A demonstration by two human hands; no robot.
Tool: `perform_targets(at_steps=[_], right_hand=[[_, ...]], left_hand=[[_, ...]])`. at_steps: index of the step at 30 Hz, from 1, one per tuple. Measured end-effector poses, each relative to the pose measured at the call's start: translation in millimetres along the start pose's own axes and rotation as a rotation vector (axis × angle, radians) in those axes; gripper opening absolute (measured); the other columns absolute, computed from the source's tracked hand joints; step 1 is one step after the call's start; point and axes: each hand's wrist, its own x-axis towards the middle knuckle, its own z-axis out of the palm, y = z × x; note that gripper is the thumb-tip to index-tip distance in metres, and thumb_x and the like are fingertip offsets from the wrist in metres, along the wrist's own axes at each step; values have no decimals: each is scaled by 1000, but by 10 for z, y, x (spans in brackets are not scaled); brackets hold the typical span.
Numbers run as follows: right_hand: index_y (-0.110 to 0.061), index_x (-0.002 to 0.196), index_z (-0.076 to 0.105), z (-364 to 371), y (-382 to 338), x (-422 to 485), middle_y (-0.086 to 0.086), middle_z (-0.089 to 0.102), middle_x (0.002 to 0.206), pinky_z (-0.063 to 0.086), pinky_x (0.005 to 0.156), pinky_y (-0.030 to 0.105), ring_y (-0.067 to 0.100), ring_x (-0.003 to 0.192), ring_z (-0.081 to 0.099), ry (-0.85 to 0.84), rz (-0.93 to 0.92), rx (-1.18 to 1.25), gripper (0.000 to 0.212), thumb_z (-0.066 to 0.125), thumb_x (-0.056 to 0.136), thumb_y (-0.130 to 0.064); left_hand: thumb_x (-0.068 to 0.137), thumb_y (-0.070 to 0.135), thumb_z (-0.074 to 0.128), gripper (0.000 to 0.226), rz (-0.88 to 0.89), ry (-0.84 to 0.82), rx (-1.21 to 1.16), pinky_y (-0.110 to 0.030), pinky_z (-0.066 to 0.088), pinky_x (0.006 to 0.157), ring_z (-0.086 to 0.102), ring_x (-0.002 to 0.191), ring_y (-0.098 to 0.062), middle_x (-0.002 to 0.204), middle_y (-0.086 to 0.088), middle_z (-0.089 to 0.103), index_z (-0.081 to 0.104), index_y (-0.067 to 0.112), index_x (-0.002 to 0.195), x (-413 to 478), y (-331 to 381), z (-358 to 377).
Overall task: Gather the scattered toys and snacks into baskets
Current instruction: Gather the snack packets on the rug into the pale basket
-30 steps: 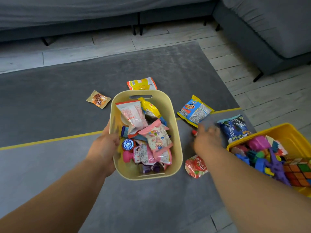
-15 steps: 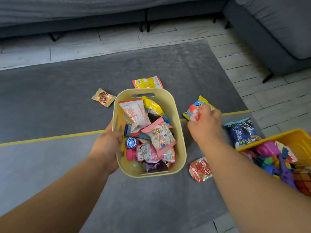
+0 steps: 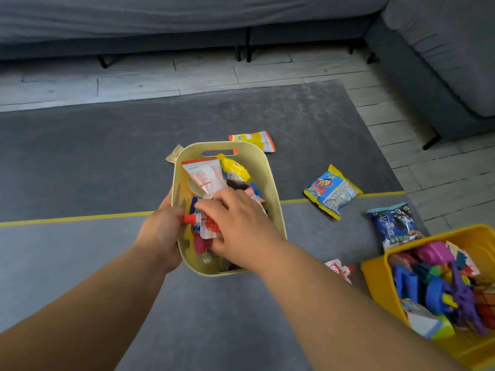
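view=head | faces forward and down | close above basket (image 3: 271, 183) | wide-angle, single view

Smooth, matt plastic is seen in the pale yellow basket (image 3: 270, 183) gripped by the left hand (image 3: 160, 231). Glossy film is shown by the red-capped pouch (image 3: 203, 223) held in the right hand (image 3: 241, 223), and by the crinkled blue-and-yellow packet (image 3: 332, 191) to that hand's right. Shinier hard plastic is seen in the deep yellow basket (image 3: 375, 277) and its toys (image 3: 434, 290). Beneath both hands a matt, short-piled cloth rug (image 3: 107, 156) is spread. Beyond them lie faintly sheened wood-look planks (image 3: 134, 84) and a sofa (image 3: 442, 49) of matt woven cloth.
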Motion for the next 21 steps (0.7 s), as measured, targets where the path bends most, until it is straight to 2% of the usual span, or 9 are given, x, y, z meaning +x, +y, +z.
perform_targets(at_steps=[3, 6, 9, 12, 14, 16, 18, 20, 21], right_hand=[[-24, 125, 54, 100, -83, 97, 7, 47, 112, 42, 85, 41, 28, 99, 44, 11, -41, -50, 55, 70, 73, -29], [-20, 126, 53, 251, -219, 177, 9, 46, 120, 39, 93, 44, 31, 111, 42, -36, -101, -68, 45, 62, 82, -23], [-14, 134, 47, 430, -399, 275, 10, 41, 134, 35, 103, 45, 32, 126, 35, -102, -159, 5, 46, 53, 88, -15], [-17, 134, 45, 465, -535, 427, 5, 42, 135, 33, 105, 42, 27, 126, 37, -124, -173, 53, 57, 65, 83, -34], [-18, 128, 51, 406, -608, 577, 2, 50, 128, 38, 99, 41, 25, 118, 46, 0, -158, 117, 57, 66, 80, -44], [-16, 119, 58, 310, -627, 760, 2, 58, 120, 44, 90, 39, 24, 109, 54, 242, -115, 218, 46, 64, 83, -43], [-14, 113, 61, 223, -592, 998, 2, 61, 110, 45, 85, 33, 21, 102, 57, 449, -33, 331, 36, 57, 87, -39], [-13, 112, 61, 146, -485, 1261, 1, 60, 106, 42, 83, 26, 16, 97, 57, 582, 93, 443, 30, 55, 90, -33], [-13, 112, 60, 133, -399, 1391, 1, 59, 106, 41, 82, 23, 13, 96, 56, 620, 177, 498, 27, 56, 91, -30]], left_hand=[[78, -7, 36, 61, -7, 86, -27, -42, 59, 62, 75, 80, -32, 98, -12, 76, 67, 26, 118, 49, -18, -214], [74, -2, 40, 54, 0, 166, -19, -45, 58, 71, 73, 78, -33, 94, -13, 76, 70, 26, 109, 70, 2, -406], [76, 0, 43, 56, 35, 192, -23, -40, 53, 72, 64, 70, -26, 88, -13, 69, 65, 25, 120, 71, 37, -582], [83, 1, 44, 55, 73, 238, -29, -40, 51, 76, 60, 75, -23, 87, -1, 60, 55, 23, 132, 64, 92, -788], [74, 2, 46, 56, 60, 281, -39, -49, 54, 82, 65, 86, -33, 90, -9, 66, 62, 22, 124, 62, 139, -955], [66, 1, 44, 54, 42, 320, -73, -60, 54, 85, 69, 91, -40, 98, -19, 71, 71, 24, 107, 49, 201, -1071], [71, -3, 41, 51, 44, 334, -116, -57, 57, 78, 72, 84, -36, 93, -14, 75, 71, 22, 103, 38, 282, -1174], [75, -5, 39, 50, 38, 352, -133, -51, 59, 74, 73, 79, -33, 86, -10, 76, 71, 22, 104, 49, 346, -1278], [77, -4, 40, 50, 42, 363, -136, -52, 58, 75, 73, 82, -34, 90, -10, 76, 71, 22, 106, 62, 372, -1331]])
